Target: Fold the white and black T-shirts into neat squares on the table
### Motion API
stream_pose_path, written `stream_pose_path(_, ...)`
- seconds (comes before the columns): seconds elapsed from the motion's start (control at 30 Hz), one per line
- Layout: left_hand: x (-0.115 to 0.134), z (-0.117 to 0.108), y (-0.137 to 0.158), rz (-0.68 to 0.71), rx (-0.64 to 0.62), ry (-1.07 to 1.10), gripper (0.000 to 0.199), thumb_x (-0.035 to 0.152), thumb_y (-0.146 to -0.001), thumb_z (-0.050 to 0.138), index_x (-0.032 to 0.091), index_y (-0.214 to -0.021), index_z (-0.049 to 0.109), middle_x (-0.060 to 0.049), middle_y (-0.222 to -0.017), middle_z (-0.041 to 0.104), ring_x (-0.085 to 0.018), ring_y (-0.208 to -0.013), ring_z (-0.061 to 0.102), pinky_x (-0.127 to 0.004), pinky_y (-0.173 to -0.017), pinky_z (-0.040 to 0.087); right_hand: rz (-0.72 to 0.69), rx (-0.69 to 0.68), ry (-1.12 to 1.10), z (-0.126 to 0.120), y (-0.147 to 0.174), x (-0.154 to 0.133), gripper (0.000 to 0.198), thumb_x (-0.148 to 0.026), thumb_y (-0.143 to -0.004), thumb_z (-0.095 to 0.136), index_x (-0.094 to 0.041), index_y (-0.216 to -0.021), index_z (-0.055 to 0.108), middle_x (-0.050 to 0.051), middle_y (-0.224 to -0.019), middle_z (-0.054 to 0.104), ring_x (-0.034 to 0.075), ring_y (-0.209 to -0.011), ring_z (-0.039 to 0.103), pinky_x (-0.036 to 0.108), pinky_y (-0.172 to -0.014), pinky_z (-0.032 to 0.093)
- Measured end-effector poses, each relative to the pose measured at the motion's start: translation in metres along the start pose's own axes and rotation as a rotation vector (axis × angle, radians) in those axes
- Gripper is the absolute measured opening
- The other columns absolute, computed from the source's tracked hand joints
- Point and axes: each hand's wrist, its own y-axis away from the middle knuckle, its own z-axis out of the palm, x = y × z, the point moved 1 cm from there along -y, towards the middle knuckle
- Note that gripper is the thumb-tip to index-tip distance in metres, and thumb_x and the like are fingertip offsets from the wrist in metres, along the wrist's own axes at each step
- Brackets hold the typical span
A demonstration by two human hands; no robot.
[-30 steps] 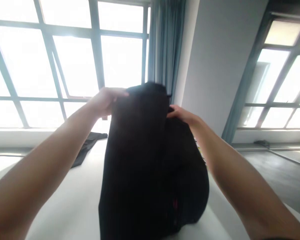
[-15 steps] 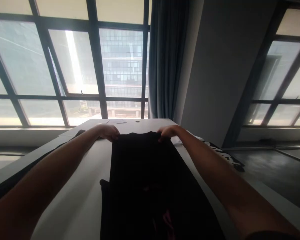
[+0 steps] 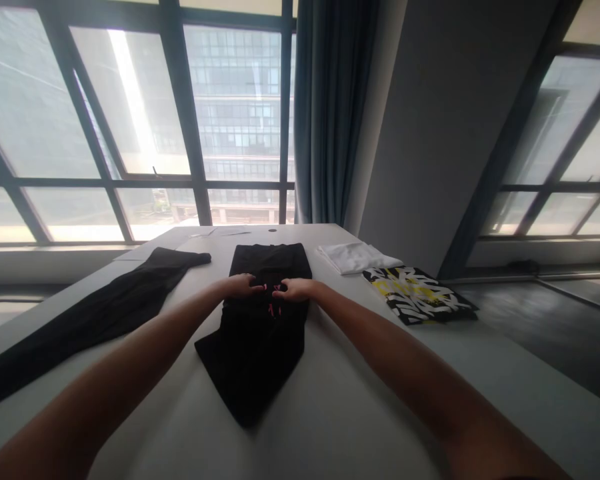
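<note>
A black garment [image 3: 260, 360] with a small pink print lies on the white table in front of me, in the middle of the head view. Its far part forms a squarish shape, while its near part tapers to a slanted point. My left hand [image 3: 244, 285] is on its left half, fingers curled and thumb pointing inward. Close by, my right hand [image 3: 295, 289] mirrors it on the right half, beside the pink print. Both hands appear closed on the dark cloth; their fingertips are partly lost against it.
To the left stretches a long black piece of clothing [image 3: 100, 313]. On the right lie a folded white cloth [image 3: 355, 257] and a black, white and yellow patterned cloth [image 3: 420, 293]. The white table [image 3: 360, 407] reaches toward windows and a blue-grey curtain [image 3: 325, 120].
The black garment, held up by its top edge before, now lies on the table. Both hands have come lower and closer together, and the cloths at the right are in fuller view.
</note>
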Motion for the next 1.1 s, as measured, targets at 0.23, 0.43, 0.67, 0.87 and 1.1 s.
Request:
stream_pose_path(0.23,-0.016,0.027,0.05,0.034,-0.023,-0.017,0.077,0.066,-0.086,0.048,0.018,-0.146,0.046,-0.017,-0.159,0.031,-0.037,-0.147,0.026,-0.048,-0.114,0.03,0.092,-0.001,0.048,0.026,0.028,0.021,0.081,-0.061,-0.08,0.068,-0.02,-0.147,0.048,0.017,-0.158,0.032,0.038,-0.147,0.024,0.048,-0.118,0.025)
stream_pose_path(0.43,-0.013,0.01,0.115,0.142,0.111,0.272,0.076,0.075,-0.085,0.038,0.017,-0.125,0.064,-0.014,-0.139,0.059,-0.031,-0.127,0.053,-0.039,-0.107,0.039,0.01,0.232,0.03,0.039,0.066,0.032,0.049,-0.035,-0.096,0.052,-0.013,-0.139,0.055,0.017,-0.152,0.042,0.028,-0.141,0.039,0.037,-0.117,0.031)
stream_pose_path(0.67,-0.011,0.004,0.176,-0.096,0.018,0.478,0.089,0.081,-0.074,0.047,0.013,-0.132,0.055,-0.014,-0.113,0.069,-0.028,-0.094,0.065,-0.036,-0.08,0.05,-0.261,0.193,0.01,0.043,0.133,0.002,0.057,0.0,-0.068,0.058,-0.019,-0.12,0.068,0.01,-0.138,0.055,0.026,-0.122,0.057,0.035,-0.107,0.043)
stream_pose_path(0.87,-0.006,0.018,0.207,-0.053,0.059,0.517,0.087,0.063,-0.065,0.07,0.016,-0.135,0.049,-0.004,-0.083,0.068,-0.021,-0.074,0.062,-0.031,-0.063,0.047,-0.394,0.299,0.04,0.05,0.17,-0.017,0.039,-0.002,-0.065,0.061,-0.02,-0.097,0.073,0.01,-0.125,0.062,0.027,-0.117,0.058,0.039,-0.103,0.044)
stream_pose_path(1.1,0.021,0.007,0.258,0.036,-0.195,0.662,0.093,0.062,-0.071,0.07,0.021,-0.149,0.04,0.007,-0.06,0.055,-0.014,-0.055,0.052,-0.027,-0.055,0.041,-0.326,0.175,-0.025,0.029,0.19,0.003,0.021,-0.005,-0.064,0.062,-0.017,-0.077,0.073,0.006,-0.101,0.07,0.021,-0.091,0.065,0.033,-0.087,0.05)
